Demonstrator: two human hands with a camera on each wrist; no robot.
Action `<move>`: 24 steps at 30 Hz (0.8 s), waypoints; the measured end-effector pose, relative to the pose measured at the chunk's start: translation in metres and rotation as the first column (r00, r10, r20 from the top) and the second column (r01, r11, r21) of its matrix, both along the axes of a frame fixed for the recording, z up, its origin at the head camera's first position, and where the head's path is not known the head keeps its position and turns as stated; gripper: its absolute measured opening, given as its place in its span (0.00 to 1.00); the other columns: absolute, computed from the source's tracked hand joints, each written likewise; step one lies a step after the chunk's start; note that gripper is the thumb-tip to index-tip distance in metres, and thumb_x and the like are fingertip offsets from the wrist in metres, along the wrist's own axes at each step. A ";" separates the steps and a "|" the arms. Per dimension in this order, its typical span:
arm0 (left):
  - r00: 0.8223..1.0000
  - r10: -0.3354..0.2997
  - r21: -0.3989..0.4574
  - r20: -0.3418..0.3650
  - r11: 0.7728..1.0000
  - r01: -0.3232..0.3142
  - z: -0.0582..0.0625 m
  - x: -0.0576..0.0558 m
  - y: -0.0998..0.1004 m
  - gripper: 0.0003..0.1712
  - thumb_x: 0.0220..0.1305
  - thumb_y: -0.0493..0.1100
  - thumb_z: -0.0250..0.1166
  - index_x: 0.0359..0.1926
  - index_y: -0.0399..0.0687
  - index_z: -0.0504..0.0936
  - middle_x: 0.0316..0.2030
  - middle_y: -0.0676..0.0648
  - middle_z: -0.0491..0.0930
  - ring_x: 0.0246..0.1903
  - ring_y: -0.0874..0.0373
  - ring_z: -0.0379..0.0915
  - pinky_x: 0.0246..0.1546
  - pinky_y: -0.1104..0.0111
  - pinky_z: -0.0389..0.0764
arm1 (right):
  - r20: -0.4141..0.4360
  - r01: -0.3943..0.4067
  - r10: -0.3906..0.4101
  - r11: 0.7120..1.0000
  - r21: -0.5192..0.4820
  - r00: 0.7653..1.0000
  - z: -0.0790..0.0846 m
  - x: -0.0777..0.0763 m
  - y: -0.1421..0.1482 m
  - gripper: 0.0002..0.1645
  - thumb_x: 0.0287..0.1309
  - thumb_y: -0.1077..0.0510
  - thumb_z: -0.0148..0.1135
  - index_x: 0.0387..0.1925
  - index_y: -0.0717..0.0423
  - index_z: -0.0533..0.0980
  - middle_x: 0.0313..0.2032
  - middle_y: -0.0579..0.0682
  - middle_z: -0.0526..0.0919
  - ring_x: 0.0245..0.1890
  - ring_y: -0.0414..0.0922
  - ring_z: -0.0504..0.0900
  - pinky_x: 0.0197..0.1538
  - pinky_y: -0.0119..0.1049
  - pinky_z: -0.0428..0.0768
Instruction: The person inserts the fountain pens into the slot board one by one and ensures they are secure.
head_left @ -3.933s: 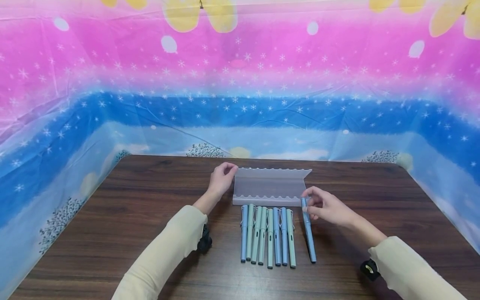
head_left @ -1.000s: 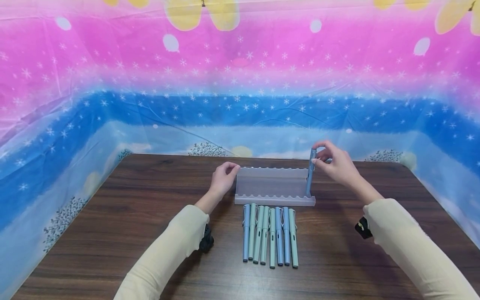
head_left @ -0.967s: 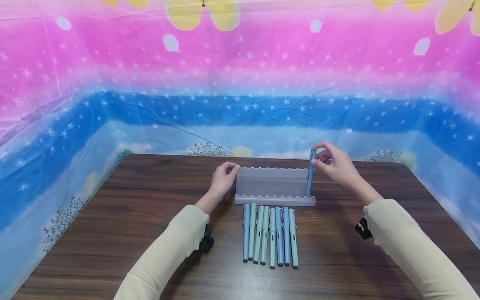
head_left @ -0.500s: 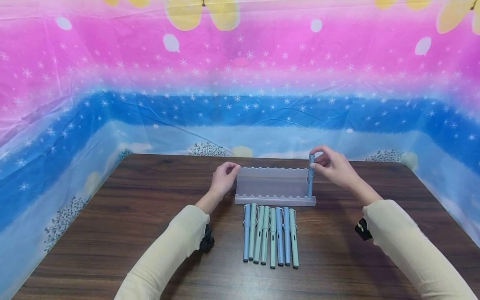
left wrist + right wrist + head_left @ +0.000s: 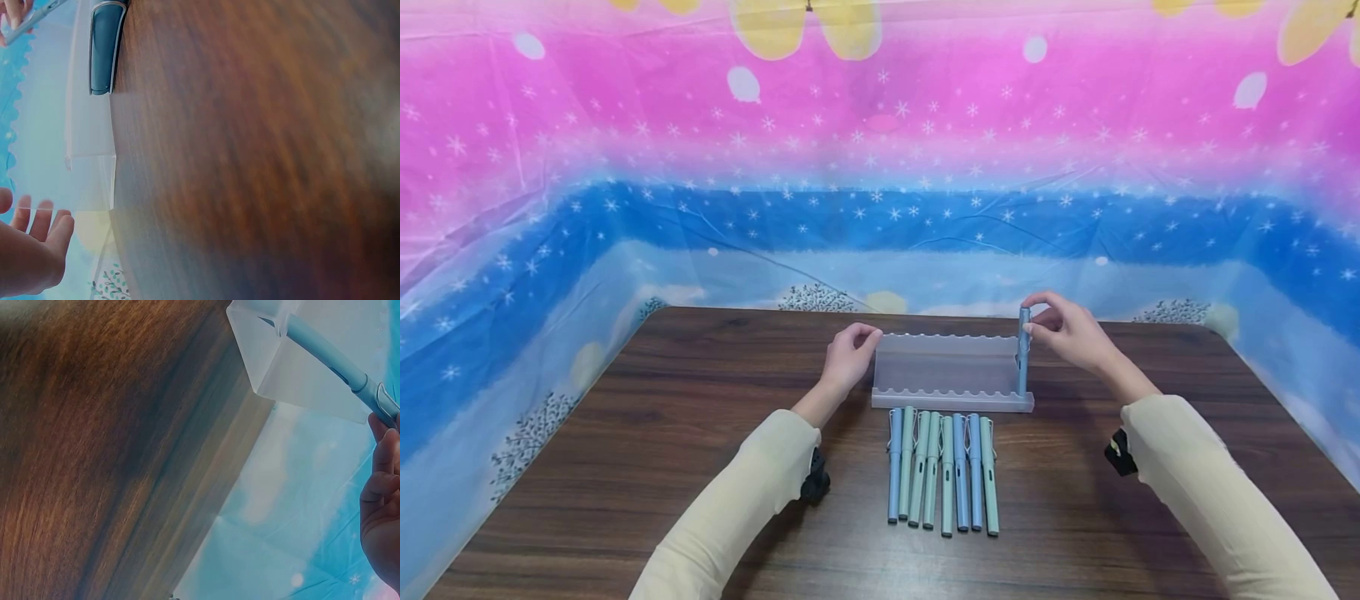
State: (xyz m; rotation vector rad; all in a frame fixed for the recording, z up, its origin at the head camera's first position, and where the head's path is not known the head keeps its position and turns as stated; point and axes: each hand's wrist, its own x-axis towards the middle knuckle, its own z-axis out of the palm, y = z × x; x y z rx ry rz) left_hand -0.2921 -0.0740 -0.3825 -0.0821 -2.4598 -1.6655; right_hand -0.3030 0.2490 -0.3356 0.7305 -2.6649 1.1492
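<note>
A frosted, clear plastic pen rack (image 5: 951,402) with scalloped edges stands toward the back of the table. My left hand (image 5: 847,357) pinches its upper left corner; in the left wrist view the fingers (image 5: 41,219) show at the panel's edge. Thumb and fingertips of my right hand (image 5: 1063,329) hold a blue capped pen (image 5: 1022,367) near its clip end. The pen stands nearly upright at the rack's right end, its lower end inside the front ledge. In the right wrist view the pen's barrel (image 5: 328,355) leans along the rack's end.
Several blue and green capped pens lie side by side before the rack, among them a blue pen (image 5: 894,471) at the left and a green pen (image 5: 989,479) at the right. A printed cloth (image 5: 880,221) surrounds the brown wooden table (image 5: 700,400).
My right hand has lifted the blue pen off the table, right of the row, and stood it at the rack's right end, then lowered it slightly. The left hand stays at the corner.
</note>
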 end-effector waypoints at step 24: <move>1.000 0.007 -0.012 0.009 1.000 -0.007 0.001 -0.001 0.000 0.14 0.62 0.45 0.54 0.42 0.39 0.76 0.38 0.44 0.76 0.39 0.52 0.70 0.41 0.63 0.71 | -0.011 0.069 -0.069 0.998 0.000 0.998 -0.010 -0.006 -0.002 0.18 0.57 0.57 0.56 0.50 0.50 0.68 0.35 0.56 0.80 0.33 0.53 0.78 0.30 0.43 0.75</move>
